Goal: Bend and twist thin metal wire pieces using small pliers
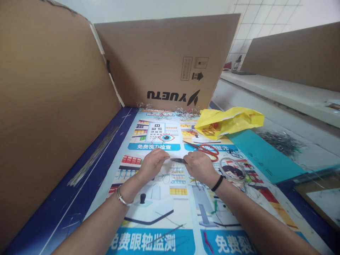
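My left hand is closed in a pinch, fingertips together on what looks like a thin wire, too fine to make out fully. Wrapped around the handles of a pair of pliers, my right hand points their dark, narrow jaws left, close to my left fingertips. Whether the jaws touch the wire I cannot tell. Just beyond my right hand lie scissors with red-orange handles, blades toward the left. A coil of pale wire rests to the right of my right wrist.
Cardboard panels wall the far and left sides. A yellow bag lies at the back right, near a teal sheet and a heap of wire bits. Straight wires lie at left. A printed poster covers the table.
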### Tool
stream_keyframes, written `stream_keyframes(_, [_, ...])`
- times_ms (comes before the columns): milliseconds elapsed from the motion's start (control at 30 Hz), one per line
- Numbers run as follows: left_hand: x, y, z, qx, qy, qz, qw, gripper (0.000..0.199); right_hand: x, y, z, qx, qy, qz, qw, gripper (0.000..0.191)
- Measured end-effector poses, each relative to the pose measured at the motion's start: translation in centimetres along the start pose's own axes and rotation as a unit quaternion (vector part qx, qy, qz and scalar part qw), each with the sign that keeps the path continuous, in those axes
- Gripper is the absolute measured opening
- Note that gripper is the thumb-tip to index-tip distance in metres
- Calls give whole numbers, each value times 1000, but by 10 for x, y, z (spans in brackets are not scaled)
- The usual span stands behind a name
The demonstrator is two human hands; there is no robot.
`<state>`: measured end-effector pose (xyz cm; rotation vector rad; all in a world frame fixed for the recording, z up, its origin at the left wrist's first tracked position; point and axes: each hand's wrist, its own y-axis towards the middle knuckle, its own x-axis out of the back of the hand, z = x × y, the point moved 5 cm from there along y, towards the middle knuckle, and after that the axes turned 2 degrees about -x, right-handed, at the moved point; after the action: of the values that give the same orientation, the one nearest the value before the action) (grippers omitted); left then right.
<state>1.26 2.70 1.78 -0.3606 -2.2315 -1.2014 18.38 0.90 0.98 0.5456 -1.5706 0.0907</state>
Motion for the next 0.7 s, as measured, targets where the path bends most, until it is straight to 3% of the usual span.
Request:
stream_keyframes(233, [2, 1, 3, 69, -13, -17, 997, 14, 5, 0, -5, -34, -15, -16, 999, 12])
stream_keyframes(400, [3, 2, 5, 88, -47, -37, 994, 13, 7, 0, -1, -15, -23, -13, 1000, 11])
stream_keyframes(700, [3, 2, 2, 52, -43, -28, 997, 13, 12, 0, 6, -8, -32, -25, 999, 14])
